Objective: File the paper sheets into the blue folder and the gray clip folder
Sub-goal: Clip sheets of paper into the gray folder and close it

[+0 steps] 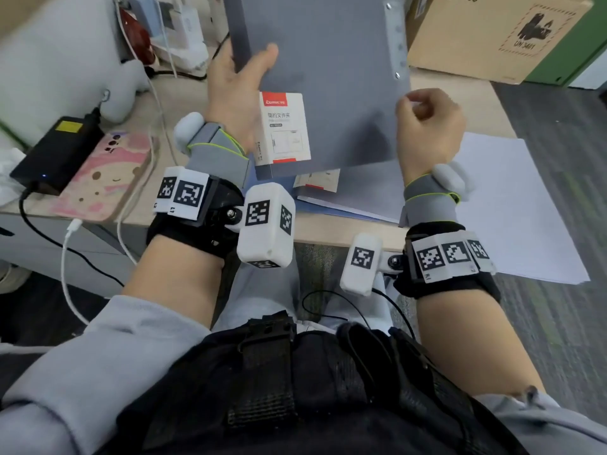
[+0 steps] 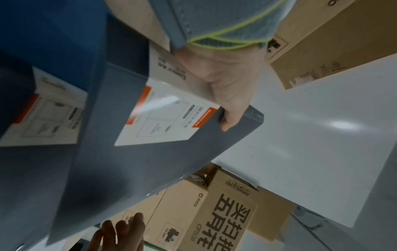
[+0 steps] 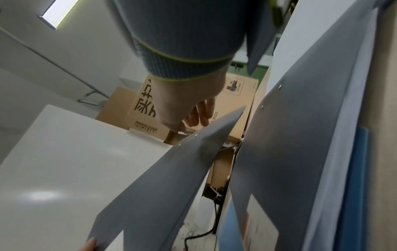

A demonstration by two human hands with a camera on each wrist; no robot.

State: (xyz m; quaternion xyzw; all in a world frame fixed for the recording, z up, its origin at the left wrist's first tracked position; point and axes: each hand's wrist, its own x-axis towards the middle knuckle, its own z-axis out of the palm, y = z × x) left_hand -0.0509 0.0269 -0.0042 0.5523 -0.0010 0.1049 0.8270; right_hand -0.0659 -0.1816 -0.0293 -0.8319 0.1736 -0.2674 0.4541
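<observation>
I hold the gray clip folder (image 1: pixel 335 93) upright above the desk. My left hand (image 1: pixel 243 80) grips its spine edge, thumb on the front above the white and red label (image 1: pixel 284 129). My right hand (image 1: pixel 423 116) is curled at the folder's right edge and pinches the front cover. In the right wrist view the cover (image 3: pixel 171 178) stands parted from the back flap (image 3: pixel 290 152). The blue folder (image 1: pixel 345 195) lies flat on the desk under the gray one. White paper sheets (image 1: pixel 512 208) lie to its right, overhanging the desk's front edge.
Cardboard boxes (image 1: pixel 492 37) stand at the back right of the desk (image 1: pixel 184 103). A phone in a pink case (image 1: pixel 108 172), a black power adapter (image 1: pixel 56 149) and cables sit at the left. Carpeted floor (image 1: pixel 574 159) is at the right.
</observation>
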